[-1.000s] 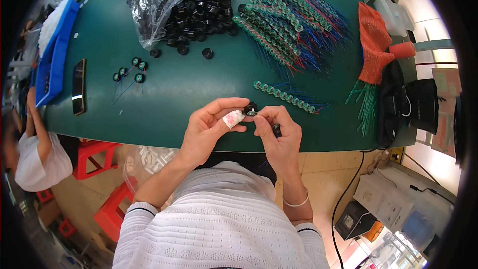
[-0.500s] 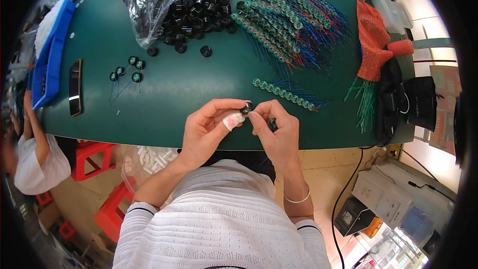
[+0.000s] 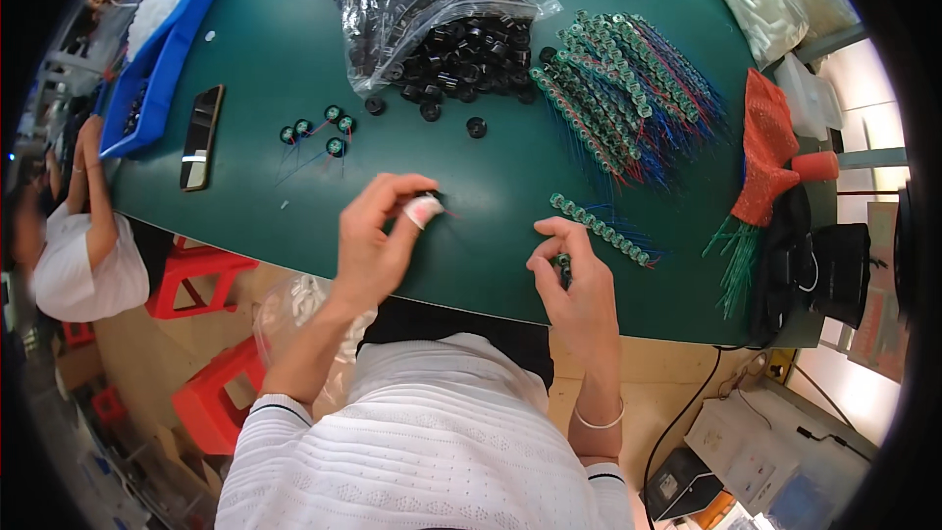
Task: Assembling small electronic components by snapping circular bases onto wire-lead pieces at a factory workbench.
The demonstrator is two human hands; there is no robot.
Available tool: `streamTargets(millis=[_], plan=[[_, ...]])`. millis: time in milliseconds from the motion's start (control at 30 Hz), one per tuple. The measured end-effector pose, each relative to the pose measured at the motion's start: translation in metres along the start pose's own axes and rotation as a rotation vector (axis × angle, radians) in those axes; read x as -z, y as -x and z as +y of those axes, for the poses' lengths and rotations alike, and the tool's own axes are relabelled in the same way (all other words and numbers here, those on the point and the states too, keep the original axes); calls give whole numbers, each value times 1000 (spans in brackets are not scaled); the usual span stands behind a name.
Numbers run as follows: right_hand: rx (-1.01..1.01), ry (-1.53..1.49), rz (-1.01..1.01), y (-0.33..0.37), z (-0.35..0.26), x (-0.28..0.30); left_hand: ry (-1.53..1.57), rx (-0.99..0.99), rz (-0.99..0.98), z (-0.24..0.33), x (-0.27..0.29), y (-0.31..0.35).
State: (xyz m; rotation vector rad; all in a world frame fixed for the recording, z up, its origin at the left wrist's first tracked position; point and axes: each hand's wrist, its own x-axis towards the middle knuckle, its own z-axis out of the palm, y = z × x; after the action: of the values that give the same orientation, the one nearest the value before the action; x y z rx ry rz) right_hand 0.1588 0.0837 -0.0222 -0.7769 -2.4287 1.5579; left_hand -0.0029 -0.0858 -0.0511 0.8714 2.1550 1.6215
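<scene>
My left hand hovers over the table's near side, its white-wrapped thumb and fingers pinching a small black round cap. A thin reddish wire sticks out from that cap. Off to the right, my right hand is apart from the left, its lower fingers curled around a small green-and-black part mostly hidden in the palm. Just beyond that hand lies a strip of small round green circuit boards with blue wires. Several black caps with green boards inside sit beyond my left hand, wires trailing.
A plastic bag spills black caps at the back. Bundled wired board strips lie to its right. A phone and blue tray are at left, an orange mesh sleeve at right. Another person sits at far left.
My hands have separated: the left keeps the black cap and has moved left, the right has drawn off to the right. The whole view has shifted, showing more of the table's far side.
</scene>
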Motion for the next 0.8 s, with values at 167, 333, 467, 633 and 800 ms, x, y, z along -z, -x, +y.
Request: streamTargets(millis=[167,333,467,633,800], plan=[[235,198,-101,-10,-3,-6,-54,98,167,-12,39,-6],[479,420,-11,-13,7,-15,-402,-34,27,-14,51,-13],[385,363,131,-7,9,-10,-772,-47,96,11,46,-12],[304,432,229,-2,21,-9,-711,-323,194,38,27,-32],[370,522,269,-9,21,-15,-709,-467,-63,21,-19,-77]])
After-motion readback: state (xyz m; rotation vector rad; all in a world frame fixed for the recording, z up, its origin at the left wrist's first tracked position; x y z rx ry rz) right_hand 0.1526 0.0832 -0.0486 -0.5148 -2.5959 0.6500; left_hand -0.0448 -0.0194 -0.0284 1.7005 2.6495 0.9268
